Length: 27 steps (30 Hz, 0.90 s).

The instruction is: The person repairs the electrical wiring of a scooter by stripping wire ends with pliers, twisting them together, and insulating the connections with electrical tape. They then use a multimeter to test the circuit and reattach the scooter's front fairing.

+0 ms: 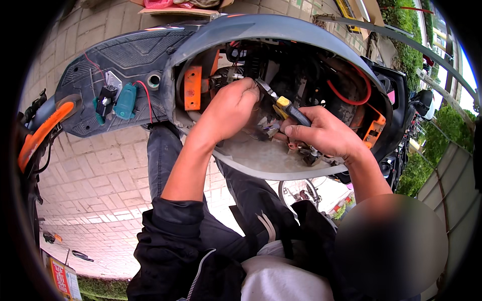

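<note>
My right hand [329, 131] grips a pair of pliers [287, 106] with yellow and dark grey handles. Their metal jaws point up and left, toward the fingertips of my left hand [232, 108]. The left fingers are pinched together inside the opening of the scooter body [281, 170]; what they hold is hidden by the hand. Around both hands lie dark wiring, metal parts and dirty plastic. An orange bracket [192, 88] stands left of my left hand, and another orange bracket [374, 128] sits beyond my right hand. A red cable [357, 100] curves along the upper right of the opening.
On the scooter's footboard [135, 47] lie a teal tool [125, 102], a black and silver part [106, 95] and a red wire [149, 103]. A cardboard box [175, 10] stands on the paving behind. A bicycle wheel [314, 193] shows below the opening.
</note>
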### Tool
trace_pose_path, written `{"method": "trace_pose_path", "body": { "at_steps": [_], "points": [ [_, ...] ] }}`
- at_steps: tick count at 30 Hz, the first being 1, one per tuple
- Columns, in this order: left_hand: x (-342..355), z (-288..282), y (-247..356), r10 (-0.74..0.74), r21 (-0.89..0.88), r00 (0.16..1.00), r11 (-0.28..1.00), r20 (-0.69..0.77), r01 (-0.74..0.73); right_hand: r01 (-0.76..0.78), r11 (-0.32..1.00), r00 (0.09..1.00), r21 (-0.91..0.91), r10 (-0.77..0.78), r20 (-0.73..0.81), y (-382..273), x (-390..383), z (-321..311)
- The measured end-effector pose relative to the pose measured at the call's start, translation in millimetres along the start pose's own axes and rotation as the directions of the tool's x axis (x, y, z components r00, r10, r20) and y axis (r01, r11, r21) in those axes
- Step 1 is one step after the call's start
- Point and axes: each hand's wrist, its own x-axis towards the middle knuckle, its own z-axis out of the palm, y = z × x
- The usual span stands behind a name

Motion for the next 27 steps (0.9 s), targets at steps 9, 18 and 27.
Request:
{"method": "trace_pose_path", "body": {
  "at_steps": [9, 18, 27],
  "points": [
    [1.9, -2.9, -2.8, 0.011, 0.065, 1.000, 0.998, -0.006, -0.011, 0.048, 0.953, 0.999, -0.299, -0.044, 0.018, -16.7, -1.1, -1.9],
    [1.1, -5.3, -7.2, -0.022, -0.035, 0.999, 0.999, -0.024, 0.022, 0.059, 0.986, 0.995, -0.159, -0.071, -0.067, -13.6, 1.1, 4.3],
    [1.5, -8.5, -9.3, -0.162, -0.147, 0.983, 0.978, -0.091, 0.148, -0.030, 0.998, 0.997, -0.050, 0.027, -0.072, -16.7, 15.5, 11.6]
  ]
}}
